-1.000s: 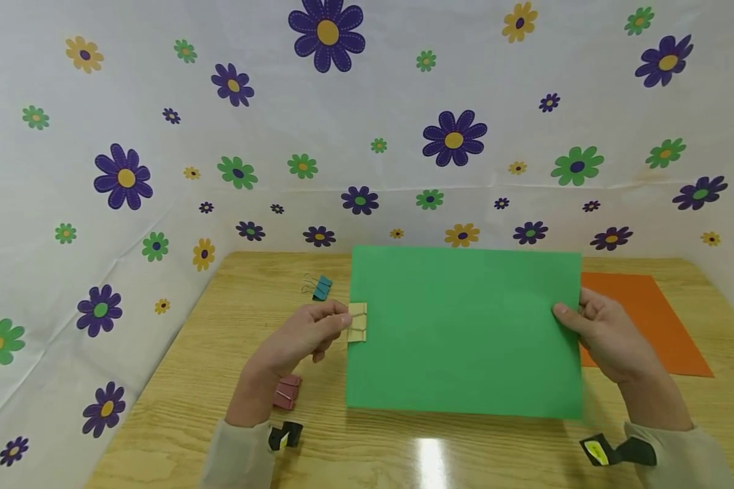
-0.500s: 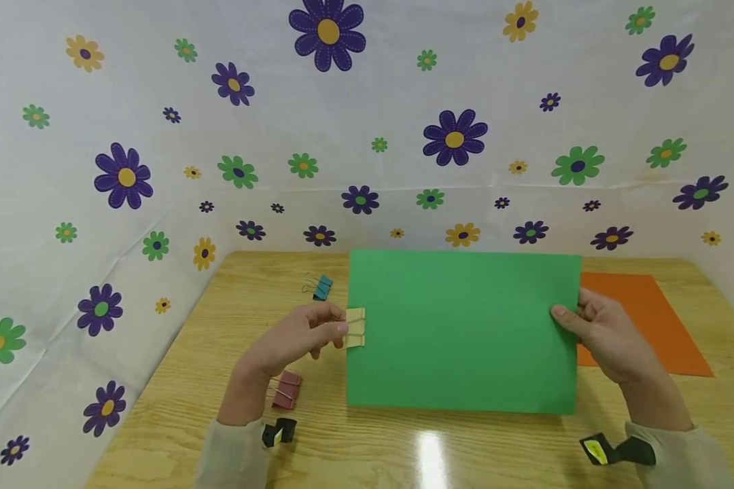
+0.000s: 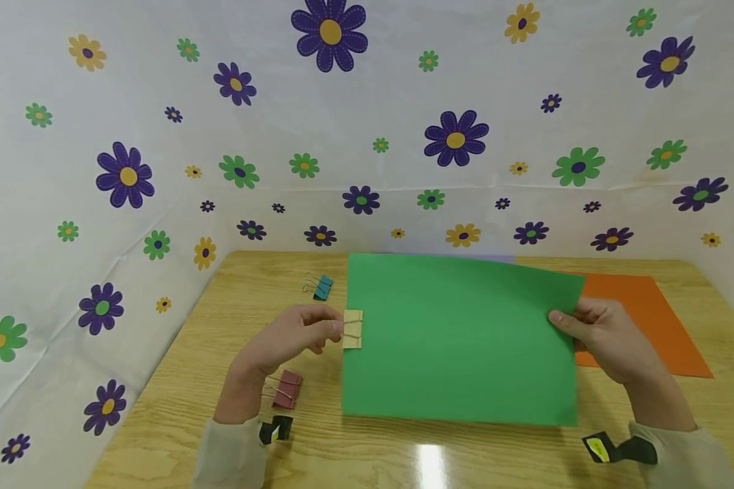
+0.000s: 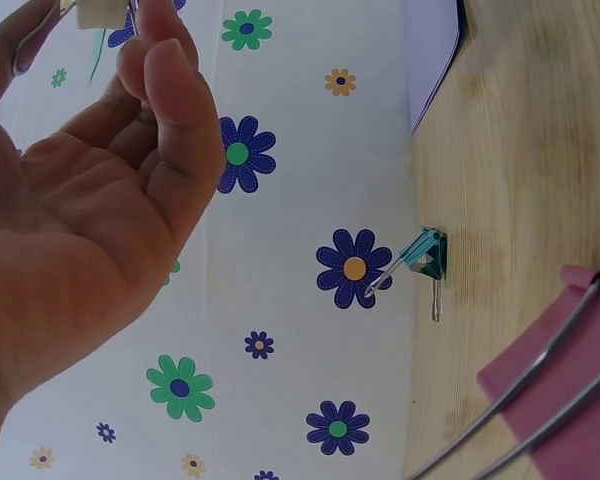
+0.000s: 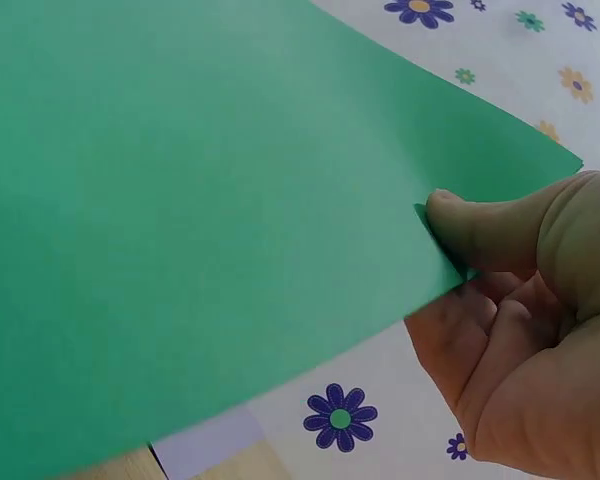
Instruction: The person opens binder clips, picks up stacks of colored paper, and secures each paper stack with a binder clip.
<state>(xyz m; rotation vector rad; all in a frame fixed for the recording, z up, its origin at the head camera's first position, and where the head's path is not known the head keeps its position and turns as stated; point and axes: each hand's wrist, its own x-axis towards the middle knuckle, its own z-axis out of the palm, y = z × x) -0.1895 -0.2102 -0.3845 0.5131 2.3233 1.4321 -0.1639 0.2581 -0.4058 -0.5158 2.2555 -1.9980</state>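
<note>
A green sheet (image 3: pixel 459 339) is held up above the table between both hands. On its left edge sits a pale yellow binder clip (image 3: pixel 353 329). The left hand (image 3: pixel 293 339) pinches that clip by its handles; in the left wrist view the clip shows at the top edge, between thumb and fingers of the left hand (image 4: pixel 100 190). The right hand (image 3: pixel 605 339) grips the sheet's right edge, thumb on the front and fingers behind. In the right wrist view the green sheet (image 5: pixel 210 220) bends around the thumb of the right hand (image 5: pixel 530 320).
On the wooden table (image 3: pixel 177 407) lie a blue binder clip (image 3: pixel 322 288) at the back left and a pink one (image 3: pixel 287 389) near the left forearm. An orange sheet (image 3: pixel 654 326) lies at right. A purple sheet (image 3: pixel 495 259) shows behind the green one. Flowered cloth (image 3: pixel 391 88) stands behind.
The green sheet has come down slightly, its upper right corner bending, and part of the purple sheet now shows behind it. The left hand has shifted a little left and down with the yellow clip.
</note>
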